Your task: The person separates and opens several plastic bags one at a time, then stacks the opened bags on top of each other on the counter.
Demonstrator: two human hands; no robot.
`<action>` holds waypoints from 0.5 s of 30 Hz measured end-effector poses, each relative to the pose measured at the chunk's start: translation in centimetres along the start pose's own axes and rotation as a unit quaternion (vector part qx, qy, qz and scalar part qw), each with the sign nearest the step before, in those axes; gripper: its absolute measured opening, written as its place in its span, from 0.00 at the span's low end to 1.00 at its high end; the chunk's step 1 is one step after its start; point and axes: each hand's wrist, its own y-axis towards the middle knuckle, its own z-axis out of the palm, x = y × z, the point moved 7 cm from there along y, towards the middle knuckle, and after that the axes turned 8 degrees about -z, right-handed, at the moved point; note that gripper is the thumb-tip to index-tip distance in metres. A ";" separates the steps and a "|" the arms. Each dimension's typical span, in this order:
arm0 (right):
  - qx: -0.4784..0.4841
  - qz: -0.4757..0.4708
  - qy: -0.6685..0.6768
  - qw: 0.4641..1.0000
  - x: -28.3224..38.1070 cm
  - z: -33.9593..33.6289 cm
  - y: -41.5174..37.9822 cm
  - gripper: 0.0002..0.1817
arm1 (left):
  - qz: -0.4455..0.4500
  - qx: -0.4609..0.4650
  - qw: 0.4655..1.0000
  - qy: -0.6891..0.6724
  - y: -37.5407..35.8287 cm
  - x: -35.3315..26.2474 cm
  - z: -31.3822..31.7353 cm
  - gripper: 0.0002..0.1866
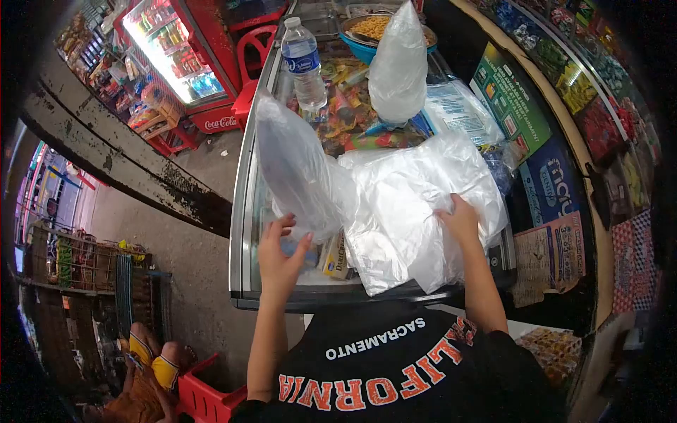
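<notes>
A loose pile of thin clear plastic bags (395, 218) is spread over the glass counter top (243, 261) in front of me. My right hand (462, 220) is on the right side of this pile, thumb and fingers gripping a fold of the plastic. To the left stands a tall, puffed-up plastic bag (293, 158), its pointed end upward. Close by its lower end, my left hand (277, 257) has its fingers spread and holds nothing. A small yellow Dari Creme box (337, 257) shows beneath the plastic, between the hands.
Farther back are a water bottle (305, 67), another upright cone-shaped plastic bag (400, 67) and a blue basin (360, 48) with food. Flat plastic packs (462, 116) lie at right. A Coca-Cola fridge (180, 63) and a seated person (144, 366) are on the left.
</notes>
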 end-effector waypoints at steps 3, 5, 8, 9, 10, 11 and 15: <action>-0.031 0.004 0.084 0.996 0.2 -2.4 0.5 0.28 | 0.000 0.027 0.999 -0.028 -1.0 -4.3 -0.9 0.15; -0.045 0.016 0.170 0.984 1.2 -4.0 0.8 0.26 | -0.009 0.056 0.997 -0.042 -1.3 -5.3 -0.4 0.14; -0.088 -0.093 0.396 0.909 7.1 -6.7 0.3 0.25 | -0.061 0.244 0.951 -0.180 -1.6 -6.5 3.5 0.18; -0.095 -0.112 0.393 0.908 8.6 -6.9 -0.2 0.24 | -0.082 0.290 0.926 -0.229 -1.6 -7.5 4.7 0.20; 0.009 -0.088 0.345 0.935 11.7 -7.5 -1.2 0.24 | -0.101 0.334 0.896 -0.276 -1.7 -8.4 5.9 0.22; 0.111 -0.062 0.291 0.948 14.4 -7.7 -2.6 0.23 | -0.097 0.334 0.896 -0.276 -1.6 -8.8 6.8 0.22; 0.096 -0.287 0.327 0.895 20.1 -6.5 -4.9 0.18 | -0.078 0.231 0.910 -0.336 0.2 -8.5 7.1 0.17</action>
